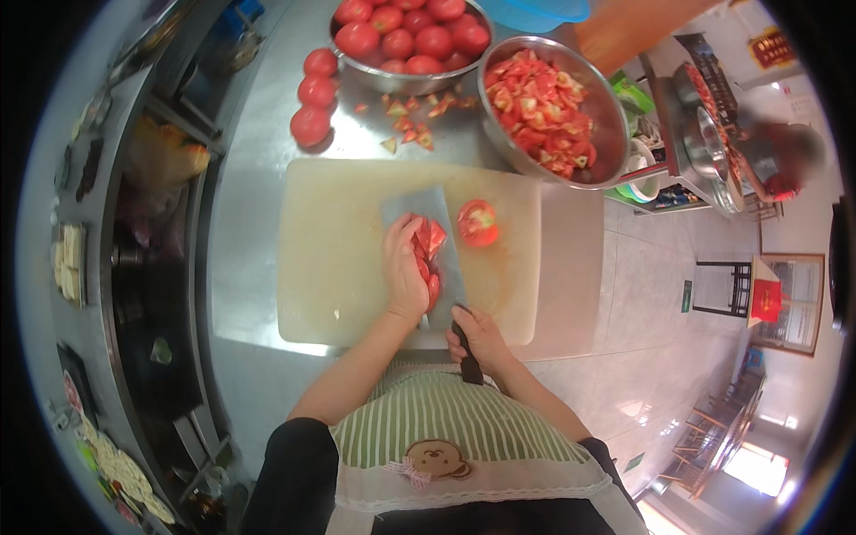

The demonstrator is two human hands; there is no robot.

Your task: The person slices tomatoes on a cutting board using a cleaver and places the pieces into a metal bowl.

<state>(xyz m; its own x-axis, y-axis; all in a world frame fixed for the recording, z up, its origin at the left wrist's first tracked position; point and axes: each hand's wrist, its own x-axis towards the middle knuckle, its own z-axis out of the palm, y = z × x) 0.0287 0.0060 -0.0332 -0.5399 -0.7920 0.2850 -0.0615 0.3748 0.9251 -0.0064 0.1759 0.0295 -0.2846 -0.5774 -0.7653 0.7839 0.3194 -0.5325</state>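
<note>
My right hand (480, 338) grips the black handle of a cleaver (449, 267). The broad steel blade lies flat over a pale cutting board (328, 247), with cut tomato pieces (435, 235) on top of it. Cupped along the left side of those pieces, my left hand (404, 271) presses them onto the blade and partly hides them. A tomato half (477, 223) rests cut face up on the board, just right of the blade.
Beyond the board stand a steel bowl (401, 83) of whole tomatoes and a steel bowl (605, 170) of chopped tomato. Several whole tomatoes (316, 90) and cut stem ends (404, 125) lie on the metal counter (244, 254). At far right, another person (779, 164) is near a steel basin (705, 150).
</note>
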